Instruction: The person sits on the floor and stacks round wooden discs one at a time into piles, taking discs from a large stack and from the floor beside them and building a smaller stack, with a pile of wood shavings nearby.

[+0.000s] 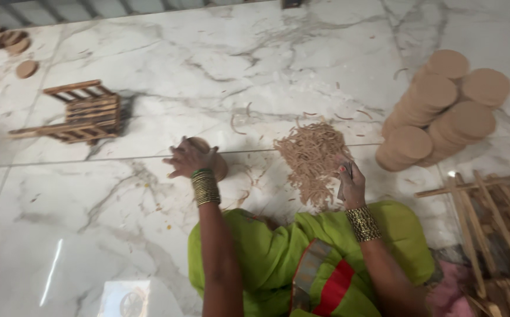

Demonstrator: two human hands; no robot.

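Note:
My left hand [187, 158] rests on a round brown disc [217, 165] lying on the white marble floor [149, 223], fingers spread over its top. My right hand [351, 183] grips a small dark blade-like tool [341, 186], its tip down at the edge of a pile of thin brown shavings [314, 155]. Both wrists wear bangles. A green garment with a red and grey border [302, 258] covers my lap at the bottom of the view.
Leaning stacks of round brown discs [442, 111] lie at the right. A wooden slatted frame [85, 111] sits at the left, more discs [2, 44] at the far left corner. Loose wooden sticks [489, 217] lie at the lower right. Curled shavings dot the floor.

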